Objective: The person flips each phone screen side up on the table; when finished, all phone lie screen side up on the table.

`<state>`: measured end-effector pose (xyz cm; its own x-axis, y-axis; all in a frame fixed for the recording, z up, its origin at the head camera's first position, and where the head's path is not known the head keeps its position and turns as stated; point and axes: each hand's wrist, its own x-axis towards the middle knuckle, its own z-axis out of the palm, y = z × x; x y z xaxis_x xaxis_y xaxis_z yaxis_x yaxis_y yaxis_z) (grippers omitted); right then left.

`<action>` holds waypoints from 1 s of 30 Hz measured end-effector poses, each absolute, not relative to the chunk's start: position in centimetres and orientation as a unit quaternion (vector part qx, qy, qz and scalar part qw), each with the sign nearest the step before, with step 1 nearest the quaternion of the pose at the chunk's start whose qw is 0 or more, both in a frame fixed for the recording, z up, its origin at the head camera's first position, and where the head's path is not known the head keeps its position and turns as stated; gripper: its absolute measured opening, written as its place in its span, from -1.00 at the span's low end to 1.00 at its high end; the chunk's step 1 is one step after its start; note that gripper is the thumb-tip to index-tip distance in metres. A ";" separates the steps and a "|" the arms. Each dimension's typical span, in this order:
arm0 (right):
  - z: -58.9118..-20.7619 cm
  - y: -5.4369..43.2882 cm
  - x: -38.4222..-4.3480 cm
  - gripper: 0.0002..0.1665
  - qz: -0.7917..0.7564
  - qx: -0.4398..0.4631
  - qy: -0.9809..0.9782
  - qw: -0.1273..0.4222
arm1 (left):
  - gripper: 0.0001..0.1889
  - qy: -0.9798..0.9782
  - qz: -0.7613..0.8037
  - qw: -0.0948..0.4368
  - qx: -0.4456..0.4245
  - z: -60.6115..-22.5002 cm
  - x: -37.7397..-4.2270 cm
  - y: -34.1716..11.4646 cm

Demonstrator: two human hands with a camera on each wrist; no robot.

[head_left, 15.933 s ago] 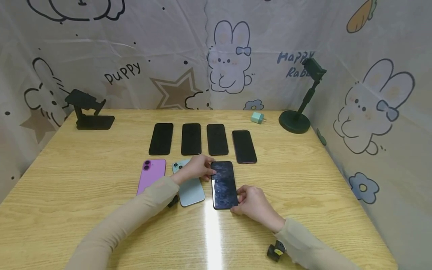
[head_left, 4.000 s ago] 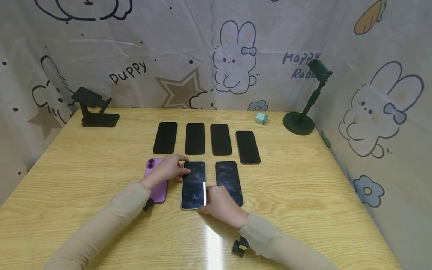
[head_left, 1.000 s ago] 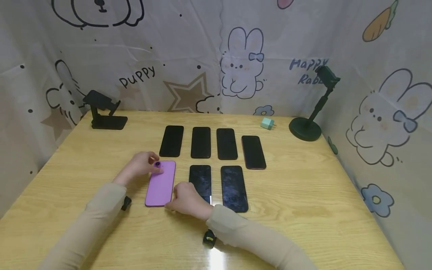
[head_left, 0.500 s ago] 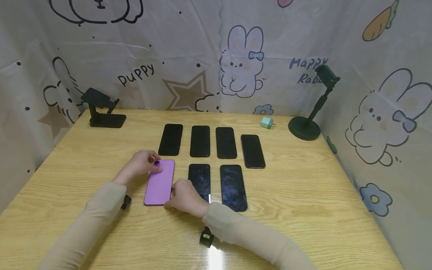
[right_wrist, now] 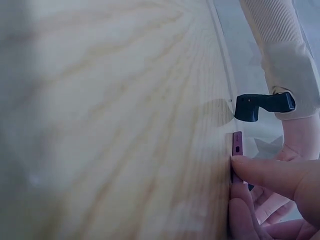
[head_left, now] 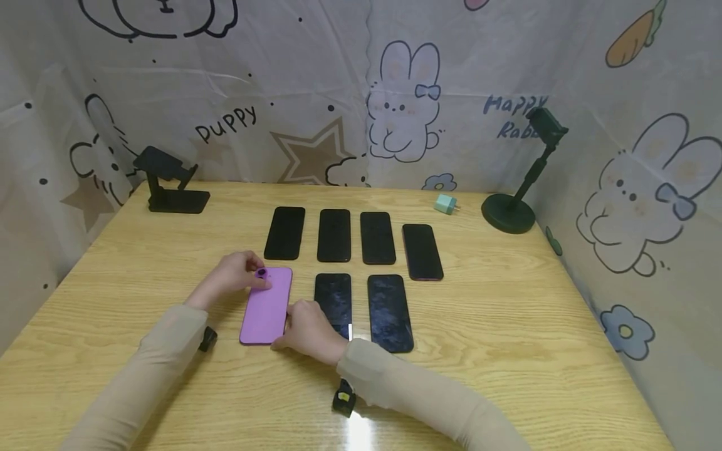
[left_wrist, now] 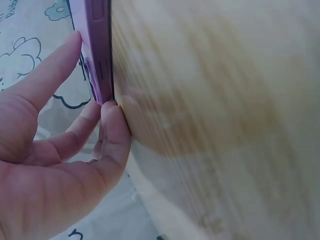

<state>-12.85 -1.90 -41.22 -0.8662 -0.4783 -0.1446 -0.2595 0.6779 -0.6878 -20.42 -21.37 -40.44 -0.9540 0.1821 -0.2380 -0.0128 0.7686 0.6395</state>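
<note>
A purple smartphone (head_left: 265, 310) lies with its back and camera lenses upward at the left of the front row. My left hand (head_left: 234, 274) holds its upper left corner, thumb on the back; in the left wrist view the fingertips (left_wrist: 114, 112) meet its top end. My right hand (head_left: 312, 331) grips the lower right corner, with the thumb (right_wrist: 260, 172) at the bottom edge in the right wrist view. Right of it lie two screen-up phones, a middle phone (head_left: 334, 300) partly hidden by my right hand and a right phone (head_left: 390, 313).
Several dark phones form a back row, including a left one (head_left: 284, 233) and a slightly nearer right one (head_left: 423, 252). A black stand (head_left: 177, 200), a mint charger plug (head_left: 445, 203) and a dark green stand (head_left: 509, 213) stand along the wooden table's (head_left: 507, 326) rear.
The middle front phone showed a light blue back earlier and now lies screen up. Both hands have shifted left, from the right phone to the middle one, then to the purple smartphone.
</note>
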 end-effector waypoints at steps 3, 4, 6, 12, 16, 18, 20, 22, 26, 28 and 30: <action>-41.2 -1.9 -12.8 -0.64 -0.346 -0.206 0.902 0.158 | -0.52 0.927 0.343 0.147 0.048 -40.5 -20.4 -21.3; -41.3 -1.9 -12.8 -0.63 -0.345 -0.206 0.902 0.157 | -0.52 0.926 0.343 0.146 0.049 -40.4 -20.4 -21.2; -41.2 -1.9 -12.8 -0.64 -0.347 -0.205 0.901 0.160 | -0.54 0.926 0.344 0.147 0.048 -40.3 -20.4 -21.1; -41.1 -1.9 -12.8 -0.65 -0.355 -0.205 0.896 0.168 | -0.54 0.925 0.346 0.150 0.036 -40.0 -20.2 -21.0; -41.0 -1.9 -12.8 -0.66 -0.358 -0.205 0.894 0.174 | -0.54 0.923 0.351 0.155 0.025 -39.8 -19.9 -21.2; -41.0 -1.9 -12.8 -0.65 -0.358 -0.205 0.893 0.178 | -0.53 0.923 0.351 0.158 0.018 -39.7 -19.9 -21.3; -40.9 -1.9 -12.8 -0.65 -0.357 -0.206 0.893 0.179 | -0.52 0.921 0.352 0.163 0.013 -39.6 -19.8 -21.5; -40.9 -1.9 -12.8 -0.65 -0.357 -0.206 0.893 0.181 | -0.51 0.920 0.353 0.170 0.010 -39.6 -19.9 -21.5; -40.8 -1.8 -12.7 -0.66 -0.358 -0.206 0.892 0.185 | -0.51 0.917 0.356 0.182 0.010 -39.6 -20.0 -21.6; -40.8 -1.8 -12.6 -0.67 -0.356 -0.208 0.892 0.186 | -0.51 0.914 0.360 0.187 0.009 -39.7 -20.0 -21.6; -40.8 -1.8 -12.4 -0.68 -0.346 -0.216 0.894 0.184 | -0.51 0.912 0.363 0.189 0.006 -39.8 -19.9 -21.7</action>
<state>-12.43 -1.83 -40.85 -0.8394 -0.5131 -0.1792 -0.2588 0.6672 -0.6985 -19.87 -21.67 -39.77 -0.9282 0.1481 -0.3414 -0.1268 0.7366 0.6643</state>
